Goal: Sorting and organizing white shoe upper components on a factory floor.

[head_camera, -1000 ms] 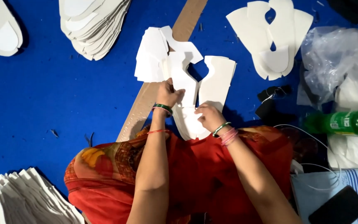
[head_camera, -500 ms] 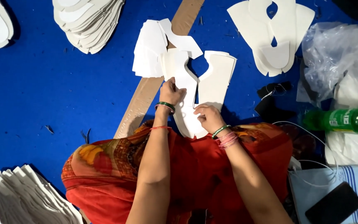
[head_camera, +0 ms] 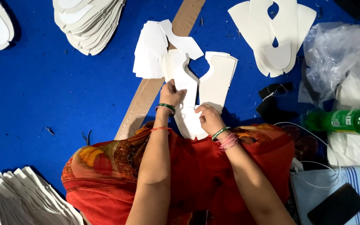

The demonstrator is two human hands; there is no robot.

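- Since the earlier frames, both hands have stayed on the white cut-out piece (head_camera: 196,93) while the view has slid a little, so the stacks at the far edge sit closer to the frame's top
- I see my left hand (head_camera: 172,95) with fingers closed on the left arm of that forked piece, pinching its edge
- I see my right hand (head_camera: 207,118) curled, fingertips pressing the piece's near stem just above the red cloth (head_camera: 196,166) over my lap
- That piece lies flat on the blue surface (head_camera: 42,91), its two arms pointing far, touching a loose pile of white pieces (head_camera: 155,48) at far left
- Under them a brown cardboard strip (head_camera: 142,104) runs diagonally
- Far right lies another white stack (head_camera: 276,37); right of me, a green bottle (head_camera: 346,121) on its side and clear plastic bag (head_camera: 334,54)
- Fanned white stack (head_camera: 17,200) sits near left
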